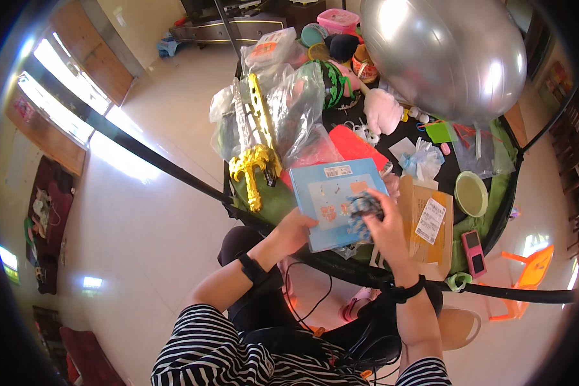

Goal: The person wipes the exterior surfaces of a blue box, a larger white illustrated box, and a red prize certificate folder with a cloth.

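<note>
Left hand (294, 229) gripping flat blue box (328, 201) | right hand (388, 226) closed round nubby, perhaps fabric, bundle (363, 213)

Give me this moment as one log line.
left hand: holds blue box by left edge | right hand: holds dark-and-blue bundle over box | nearby: gold toy sword left, brown cardboard right

- Up on the wearer's head we go: one wide fisheye, upright, peering steeply down over the striped sleeves (202, 341).
- Close in now, the left hand (296, 233) and right hand (387, 226) sit near the middle!
- Facing forward, it sweeps over the round platform (331, 264) to the cabinet (238, 30), far away.
- And what width: doorway (55, 90) bending at far left, orange chair (524, 283) at near right!
</note>
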A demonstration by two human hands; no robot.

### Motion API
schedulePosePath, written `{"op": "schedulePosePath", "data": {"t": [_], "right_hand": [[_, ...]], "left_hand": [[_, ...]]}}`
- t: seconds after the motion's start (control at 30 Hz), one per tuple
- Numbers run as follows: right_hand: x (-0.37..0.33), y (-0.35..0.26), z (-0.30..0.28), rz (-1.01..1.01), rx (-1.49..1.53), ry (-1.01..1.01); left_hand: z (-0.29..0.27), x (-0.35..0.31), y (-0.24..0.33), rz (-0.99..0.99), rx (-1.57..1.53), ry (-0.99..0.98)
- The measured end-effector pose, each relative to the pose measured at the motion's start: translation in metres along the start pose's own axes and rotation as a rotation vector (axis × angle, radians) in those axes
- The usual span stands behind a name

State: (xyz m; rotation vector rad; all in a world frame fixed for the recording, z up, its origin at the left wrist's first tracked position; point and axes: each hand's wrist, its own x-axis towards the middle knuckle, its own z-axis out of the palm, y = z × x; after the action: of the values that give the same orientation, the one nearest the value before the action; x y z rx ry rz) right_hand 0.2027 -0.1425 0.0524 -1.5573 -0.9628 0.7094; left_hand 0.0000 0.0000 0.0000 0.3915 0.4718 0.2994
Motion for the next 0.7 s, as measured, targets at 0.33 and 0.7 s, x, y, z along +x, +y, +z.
{"op": "schedulePosePath", "data": {"t": [0.33,0.7], "right_hand": [[0.000,-0.034,0.062,-0.665,-0.545,-0.217],[0.071,-0.012,-0.008,-0.349,-0.709,0.611]], "left_hand": [[0.039,-0.030,0.018,0.149,0.247,-0.078],[0.033,-0.029,0.026,0.116,0.273,-0.130]]}}
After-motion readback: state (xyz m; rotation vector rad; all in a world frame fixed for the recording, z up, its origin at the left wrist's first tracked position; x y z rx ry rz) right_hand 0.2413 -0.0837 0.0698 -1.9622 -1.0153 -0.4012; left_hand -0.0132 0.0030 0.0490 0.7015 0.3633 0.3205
